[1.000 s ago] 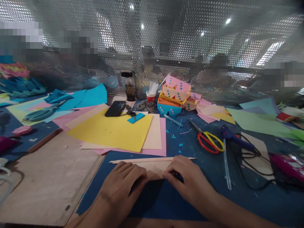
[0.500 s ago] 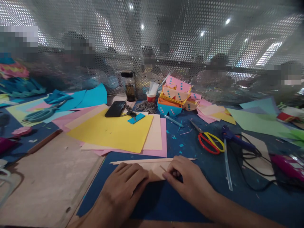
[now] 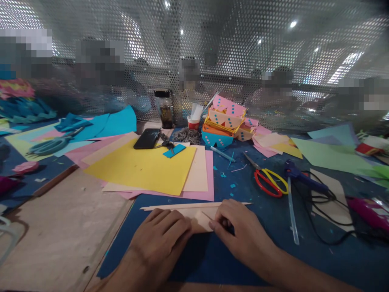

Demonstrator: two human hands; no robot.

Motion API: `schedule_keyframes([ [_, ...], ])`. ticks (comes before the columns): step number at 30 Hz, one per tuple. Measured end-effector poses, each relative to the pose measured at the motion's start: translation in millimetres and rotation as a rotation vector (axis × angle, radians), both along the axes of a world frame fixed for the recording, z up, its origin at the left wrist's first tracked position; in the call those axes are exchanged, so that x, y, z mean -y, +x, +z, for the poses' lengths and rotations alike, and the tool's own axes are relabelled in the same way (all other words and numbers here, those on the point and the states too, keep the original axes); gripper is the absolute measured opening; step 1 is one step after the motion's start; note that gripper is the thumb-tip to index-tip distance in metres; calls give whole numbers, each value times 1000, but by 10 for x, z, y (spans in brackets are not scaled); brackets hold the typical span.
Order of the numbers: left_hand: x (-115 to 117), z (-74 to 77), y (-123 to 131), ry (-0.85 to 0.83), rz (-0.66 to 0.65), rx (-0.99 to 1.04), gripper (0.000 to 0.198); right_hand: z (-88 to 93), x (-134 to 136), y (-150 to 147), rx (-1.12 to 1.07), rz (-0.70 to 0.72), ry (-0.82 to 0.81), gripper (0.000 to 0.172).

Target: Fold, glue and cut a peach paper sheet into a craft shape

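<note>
A folded strip of peach paper (image 3: 199, 223) lies on the blue table surface in front of me, with a thin raised edge along its far side. My left hand (image 3: 164, 235) holds down its left part, fingers curled together over the paper and thumb near its middle. With thumb and forefinger, my right hand (image 3: 234, 227) pinches a thin stick-like piece (image 3: 207, 215) whose tip touches or lies just above the paper's middle. The curled fingers of this hand rest over the paper's right part. The piece's other end is hidden in the fingers.
Yellow paper (image 3: 142, 166) lies beyond on peach and pink sheets, with a phone (image 3: 147, 138) and keys on top. Scissors (image 3: 269, 180), a glue gun (image 3: 306, 180) and its cord are at right. Folded paper pieces (image 3: 225, 117) stand stacked behind; a wooden board (image 3: 57, 227) is at left.
The thin piece's tip has shifted slightly left and toward the far side, and more of it shows. Both hands stay nearly in place on the paper.
</note>
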State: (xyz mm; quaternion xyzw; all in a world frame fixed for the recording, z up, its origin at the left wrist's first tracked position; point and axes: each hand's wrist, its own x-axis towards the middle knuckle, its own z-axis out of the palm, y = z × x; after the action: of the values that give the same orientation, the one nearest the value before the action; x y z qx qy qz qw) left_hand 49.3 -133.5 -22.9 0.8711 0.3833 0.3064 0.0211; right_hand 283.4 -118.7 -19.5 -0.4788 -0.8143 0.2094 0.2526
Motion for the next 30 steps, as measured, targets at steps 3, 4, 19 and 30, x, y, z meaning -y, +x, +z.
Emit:
schedule_keyframes([
  [3,3,-24,-11,-20,-5,-4,16,0,3,-3,5,3,3,19],
  [4,6,-28,-13,-21,-3,-5,15,-1,4,-4,8,1,3,19],
  [19,-14,15,39,125,-2,-23,18,14,6,-37,56,-24,8,19],
  [30,20,38,48,146,-56,5,19,2,-7,-47,76,-44,20,18],
])
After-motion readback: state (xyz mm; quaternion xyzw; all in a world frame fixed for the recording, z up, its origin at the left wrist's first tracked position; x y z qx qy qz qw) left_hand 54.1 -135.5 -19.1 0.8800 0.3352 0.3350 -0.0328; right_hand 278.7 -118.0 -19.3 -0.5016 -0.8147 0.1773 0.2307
